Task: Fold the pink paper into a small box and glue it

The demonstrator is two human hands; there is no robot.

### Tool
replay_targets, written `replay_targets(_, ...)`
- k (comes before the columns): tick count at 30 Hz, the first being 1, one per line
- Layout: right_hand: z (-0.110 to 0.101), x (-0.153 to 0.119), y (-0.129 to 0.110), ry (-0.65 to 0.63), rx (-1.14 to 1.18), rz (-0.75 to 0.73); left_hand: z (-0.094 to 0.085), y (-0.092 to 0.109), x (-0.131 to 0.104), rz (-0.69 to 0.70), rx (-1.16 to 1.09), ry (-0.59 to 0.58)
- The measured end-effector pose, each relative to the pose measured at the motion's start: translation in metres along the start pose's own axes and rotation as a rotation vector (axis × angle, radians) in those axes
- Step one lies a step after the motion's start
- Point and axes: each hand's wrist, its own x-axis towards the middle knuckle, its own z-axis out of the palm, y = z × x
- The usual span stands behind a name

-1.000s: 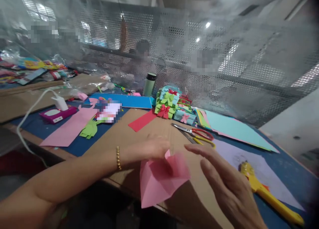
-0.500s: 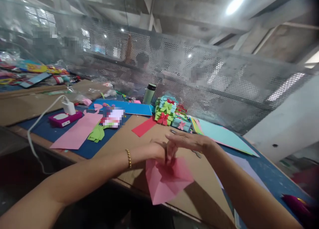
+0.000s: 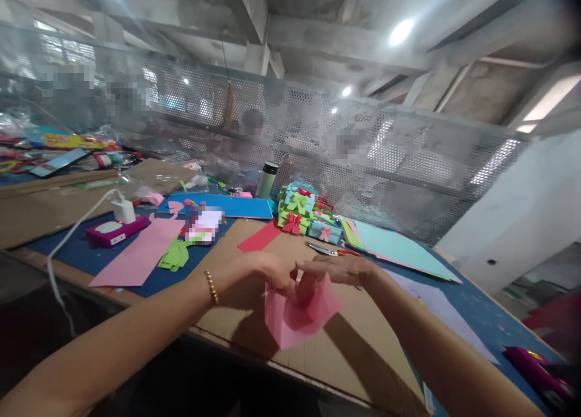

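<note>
A folded piece of pink paper stands partly raised over the brown cardboard, near the table's front edge. My left hand grips its left upper edge with bent fingers. On the far right side, my right hand pinches the paper, its fingers reaching down inside the fold. Both hands nearly meet, and the fingertips are partly hidden by each other and by the paper. Just beyond the right hand lie scissors with red handles.
Cardboard covers the middle of the blue table. Small green and blue paper boxes with bows are stacked behind, beside a green flask. A red strip, pink sheet, purple power strip and pale blue sheets lie around.
The pink paper's sides have come up and closer together, so it looks narrower. My hands have shifted slightly, and the scissors are now more exposed. The whole view has tilted a little.
</note>
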Motion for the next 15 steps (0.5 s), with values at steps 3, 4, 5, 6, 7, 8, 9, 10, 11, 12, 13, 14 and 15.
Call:
replay_targets(3,0.001,-0.003,0.002,-0.015,-0.012,-0.015,-0.002,-0.002,-0.019,0.020,-0.033,-0.019)
replay_targets(4,0.002,-0.004,0.003,-0.019,-0.001,-0.017,-0.003,-0.002,-0.025,0.011,-0.057,-0.026)
replay_targets(5,0.003,-0.005,0.003,-0.015,0.008,-0.012,-0.003,-0.003,-0.029,0.004,-0.085,-0.024)
replay_targets(6,0.004,-0.006,0.004,-0.004,0.014,-0.004,-0.003,-0.003,-0.033,0.008,-0.109,-0.022)
replay_targets(7,0.005,-0.007,0.005,0.014,0.021,0.004,-0.004,-0.004,-0.034,0.006,-0.123,-0.020)
replay_targets(8,0.006,-0.008,0.006,0.028,0.033,0.013,-0.005,-0.004,-0.035,-0.002,-0.118,-0.024)
replay_targets(9,0.007,-0.008,0.007,0.029,0.051,0.013,-0.006,-0.003,-0.033,-0.020,-0.098,-0.038)
replay_targets(10,0.008,-0.008,0.008,0.018,0.076,0.006,-0.007,-0.002,-0.031,-0.048,-0.067,-0.060)
replay_targets(11,0.009,-0.009,0.008,0.001,0.103,-0.006,-0.009,-0.001,-0.028,-0.078,-0.035,-0.092)
replay_targets(12,0.010,-0.009,0.009,-0.016,0.131,-0.019,-0.011,0.002,-0.025,-0.115,-0.009,-0.129)
replay_targets(13,0.011,-0.009,0.009,-0.029,0.153,-0.032,-0.013,0.005,-0.022,-0.146,0.006,-0.166)
replay_targets(14,0.011,-0.009,0.010,-0.039,0.169,-0.039,-0.014,0.008,-0.019,-0.167,0.009,-0.197)
replay_targets(15,0.012,-0.009,0.011,-0.044,0.178,-0.044,-0.016,0.011,-0.016,-0.185,0.007,-0.219)
